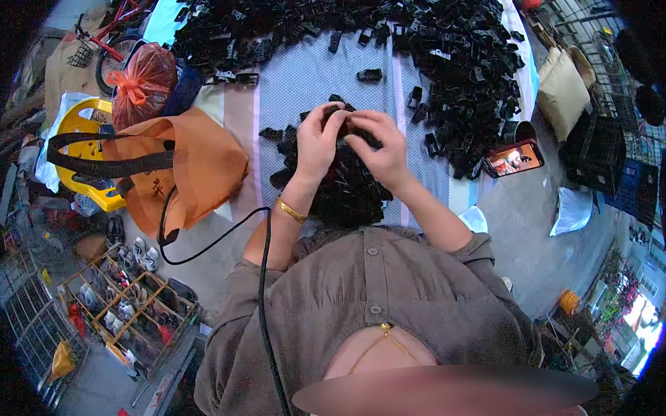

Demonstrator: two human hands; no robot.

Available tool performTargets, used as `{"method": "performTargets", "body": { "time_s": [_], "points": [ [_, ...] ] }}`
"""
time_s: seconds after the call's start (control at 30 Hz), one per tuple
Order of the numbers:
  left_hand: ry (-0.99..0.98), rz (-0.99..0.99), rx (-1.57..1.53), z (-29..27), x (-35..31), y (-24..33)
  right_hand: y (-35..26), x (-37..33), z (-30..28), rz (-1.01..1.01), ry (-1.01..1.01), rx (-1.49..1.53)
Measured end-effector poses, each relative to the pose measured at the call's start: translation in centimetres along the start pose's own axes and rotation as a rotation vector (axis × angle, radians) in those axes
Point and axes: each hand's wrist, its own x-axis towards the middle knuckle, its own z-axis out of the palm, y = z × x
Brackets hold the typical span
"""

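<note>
My left hand [317,144], with a gold bracelet at its wrist, and my right hand [381,147] meet over the table. Both have their fingertips pinched together around a small black plastic piece [341,114], mostly covered by the fingers. It resembles the other black clip-like pieces, but its exact kind is too small to make out. Under my hands and close to my body lies a heap of such black pieces [349,189]. A far larger pile [456,64] spreads over the back and right. One loose piece [370,75] rests alone on the pale patterned cloth [306,73].
Left of the cloth stands an orange bag [199,165] with dark handles, beside a yellow plastic chair [94,188] and a tied red plastic bag [149,75]. A black cable [263,306] hangs past my left arm. At right a phone [513,159] leans, screen lit.
</note>
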Motion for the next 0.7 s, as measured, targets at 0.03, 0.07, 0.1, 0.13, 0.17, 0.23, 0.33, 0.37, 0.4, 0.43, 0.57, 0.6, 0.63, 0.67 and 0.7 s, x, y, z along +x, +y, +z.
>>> {"method": "performTargets", "body": {
  "time_s": [0.03, 0.07, 0.1, 0.13, 0.17, 0.23, 0.33, 0.37, 0.4, 0.43, 0.57, 0.6, 0.63, 0.67, 0.7],
  "points": [
    [0.044, 0.104, 0.279, -0.4, 0.2, 0.3, 1.0, 0.6, 0.0, 0.085, 0.035, 0.051],
    [0.084, 0.206, 0.555, -0.6, 0.4, 0.8, 2.2, 1.4, -0.2, 0.17, 0.071, 0.096],
    [0.074, 0.287, 0.717, -0.8, 0.7, 1.4, 4.0, 2.7, -0.3, 0.262, 0.072, 0.074],
    [0.069, 0.287, 0.717, -1.3, 1.4, 1.0, 7.0, 4.0, -0.3, 0.325, 0.093, -0.006],
    [-0.071, 0.289, 0.942, -2.1, 2.1, 0.5, 9.0, 5.8, -0.6, 0.343, 0.053, -0.116],
    [-0.274, 0.322, 1.282, -2.1, 2.7, 0.3, 14.0, 9.2, -0.8, 0.119, 0.169, -0.397],
    [-0.415, 0.22, 1.432, -0.4, 3.2, 1.2, 16.1, 13.0, -0.3, 0.142, 0.021, -0.706],
    [-0.452, 0.151, 1.389, 0.2, 4.1, 1.2, 16.9, 13.8, 0.1, 0.137, 0.022, -0.7],
    [-0.449, 0.154, 1.394, 0.9, 5.5, 0.6, 17.7, 14.3, 0.2, 0.089, -0.069, -0.779],
    [-0.326, 0.262, 1.302, 1.2, 7.0, -0.9, 18.1, 14.5, 0.6, 0.038, -0.165, -0.858],
    [-0.051, 0.611, 1.206, 3.6, 11.8, -5.8, 17.2, 14.1, 0.5, 0.114, -0.154, -0.725],
    [-0.046, 0.609, 1.202, 3.4, 12.6, -6.6, 16.9, 13.4, 0.0, 0.077, -0.115, -0.666],
    [-0.14, 0.609, 1.249, 3.5, 13.3, -7.5, 16.6, 12.6, -0.6, 0.043, -0.074, -0.613],
    [-0.236, 0.61, 1.296, 3.9, 13.7, -7.6, 16.2, 11.8, -1.1, 0.043, -0.074, -0.62],
    [-0.237, 0.614, 1.29, 4.1, 13.7, -7.8, 15.5, 10.7, -1.7, 0.334, 0.016, -0.196]
  ]
}}
